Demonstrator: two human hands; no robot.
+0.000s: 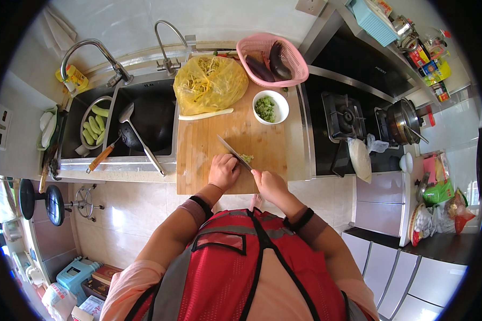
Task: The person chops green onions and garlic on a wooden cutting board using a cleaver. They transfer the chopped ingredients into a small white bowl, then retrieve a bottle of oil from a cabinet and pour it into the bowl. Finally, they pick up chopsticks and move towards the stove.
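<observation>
My right hand (270,185) grips the handle of a kitchen knife (233,153), whose blade stands over a wooden cutting board (201,140). Beside the blade, my left hand (224,171) has its fingers curled on the board; whether they hold a piece is hidden. Finely chopped pale green bits (247,158) lie just right of the blade. Farther back on the board are a white bowl (282,109) with chopped greens (265,108), a long white stalk (206,114) and a yellow plastic bag (211,86) of bean sprouts.
A pink basket (301,76) of eggplants stands behind the bowl. Left is a double sink (170,140) with a wok, a metal spatula (142,140) and a colander of green vegetables (94,126). At right, a gas stove (347,116) carries a pot (401,120); a filled plastic bag (360,158) lies at its edge.
</observation>
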